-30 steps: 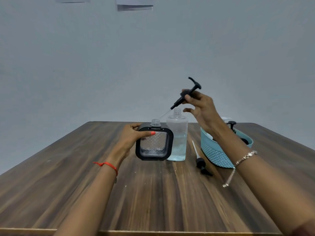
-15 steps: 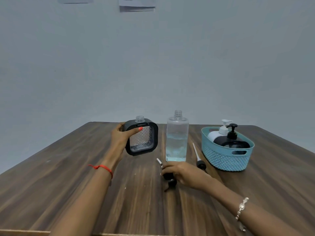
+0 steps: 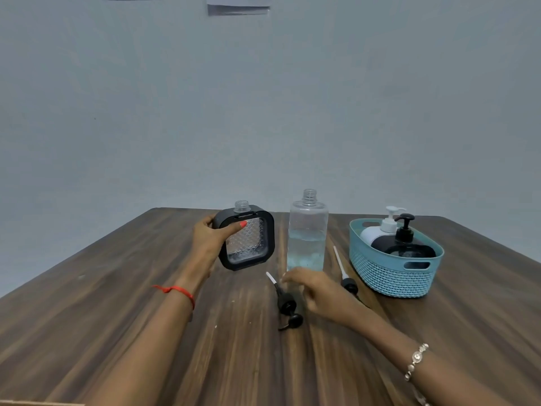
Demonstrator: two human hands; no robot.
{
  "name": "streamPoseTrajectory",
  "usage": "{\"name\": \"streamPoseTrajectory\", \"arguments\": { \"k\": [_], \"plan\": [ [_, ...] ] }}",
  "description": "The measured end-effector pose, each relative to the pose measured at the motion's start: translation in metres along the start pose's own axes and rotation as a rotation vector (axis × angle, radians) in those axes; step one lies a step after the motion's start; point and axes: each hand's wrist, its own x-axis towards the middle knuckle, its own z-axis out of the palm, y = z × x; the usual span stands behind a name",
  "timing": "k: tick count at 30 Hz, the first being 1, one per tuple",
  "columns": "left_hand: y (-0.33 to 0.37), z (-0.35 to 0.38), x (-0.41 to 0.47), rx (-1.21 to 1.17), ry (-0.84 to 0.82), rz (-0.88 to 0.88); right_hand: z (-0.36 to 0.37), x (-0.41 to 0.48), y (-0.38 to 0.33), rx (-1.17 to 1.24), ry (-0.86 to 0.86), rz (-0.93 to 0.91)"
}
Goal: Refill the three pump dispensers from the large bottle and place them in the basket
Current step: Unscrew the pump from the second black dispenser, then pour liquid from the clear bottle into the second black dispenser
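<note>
Left hand (image 3: 212, 243) gripped the square black-framed clear plastic dispenser (image 3: 248, 247), uncapped and tilted, toward the table's far edge. Right hand (image 3: 317, 291) lay slack-fingered before the tall clear plastic bottle (image 3: 307, 235). Bottle half-full, probably heavy and slick; grasp mid-body.

Wooden table (image 3: 483, 332) bears bottle (image 3: 307, 238), basket (image 3: 389, 276), pump (image 3: 287, 303) (another pump (image 3: 348, 284) nearby)

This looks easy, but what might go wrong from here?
The large bottle stands uncapped, partly full, just beyond the right hand; a clumsy grab could tip and spill it.
The left hand holds the square dispenser tilted, its narrow neck open, so pouring may miss.
A pump head lies loose on the table beside the right hand and could get knocked away.
</note>
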Motion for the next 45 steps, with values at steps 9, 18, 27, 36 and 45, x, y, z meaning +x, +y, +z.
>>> {"name": "streamPoseTrajectory", "arguments": {
  "k": [9, 18, 27, 36, 45],
  "plan": [
    [-0.001, 0.005, 0.005, 0.033, -0.039, 0.005, -0.046, 0.042, 0.026, 0.515, 0.712, 0.514],
    [-0.009, 0.009, 0.009, 0.095, -0.078, -0.007, -0.044, 0.067, 0.037, 0.660, 0.484, 0.597],
    [-0.010, 0.018, 0.005, 0.149, -0.110, -0.006, -0.044, 0.066, 0.020, 0.511, 0.665, 0.553],
    [-0.006, 0.033, 0.005, 0.174, -0.068, 0.018, -0.073, 0.077, 0.005, 0.092, 0.666, 0.336],
    [0.002, 0.037, -0.001, 0.201, 0.020, 0.075, -0.088, 0.080, 0.004, -0.300, 0.594, 0.192]
  ]
}}
